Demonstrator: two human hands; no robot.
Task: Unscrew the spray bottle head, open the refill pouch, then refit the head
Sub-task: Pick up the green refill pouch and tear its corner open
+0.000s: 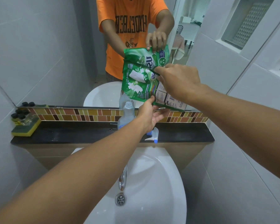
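I hold a green pouch (pixel 140 85) above the open bottle (pixel 126 116): right hand (pixel 179 83) pinches its top edge, left hand (pixel 150 113) cups the bottom. It looks floppy and slick; I'd grip the corners.

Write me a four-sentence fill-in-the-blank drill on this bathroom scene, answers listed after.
1. Both hands hold up the green ____ pouch.
2. The clear spray bottle stands on the black ledge with its neck ____.
3. The removed spray head lies on the ledge, right of the ____.
4. The small dark-capped bottles sit on a yellow-green ____.

Missing words: refill; open; bottle; sponge
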